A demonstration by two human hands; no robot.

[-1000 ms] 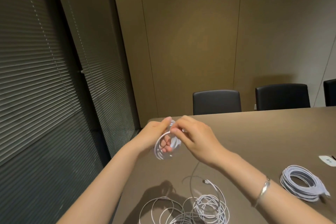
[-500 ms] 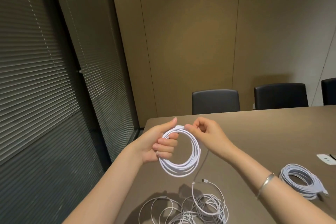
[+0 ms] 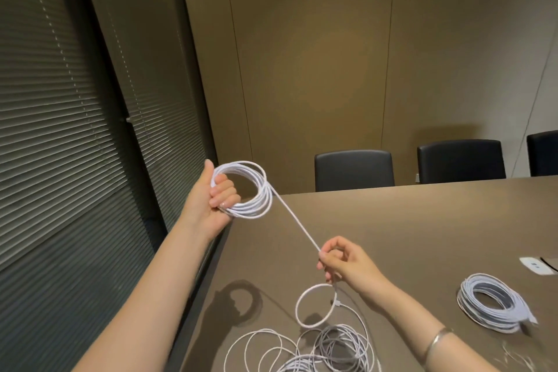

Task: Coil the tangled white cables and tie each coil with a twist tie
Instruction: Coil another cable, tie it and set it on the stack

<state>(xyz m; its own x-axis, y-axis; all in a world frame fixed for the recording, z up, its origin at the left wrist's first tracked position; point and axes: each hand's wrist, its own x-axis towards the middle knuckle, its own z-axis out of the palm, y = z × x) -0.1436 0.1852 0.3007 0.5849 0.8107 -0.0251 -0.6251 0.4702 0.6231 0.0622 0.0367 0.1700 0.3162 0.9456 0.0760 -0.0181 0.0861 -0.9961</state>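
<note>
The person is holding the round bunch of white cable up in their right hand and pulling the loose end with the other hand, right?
Not quite. The head view shows the left hand gripping the coil of white cable up in the air. It is the right hand that pinches the loose strand and pulls it out straight above the table.

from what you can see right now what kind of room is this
Most likely an office meeting room. A long brown table has black chairs lined up along its far side, window blinds on one side and plain panelled walls behind.
</note>
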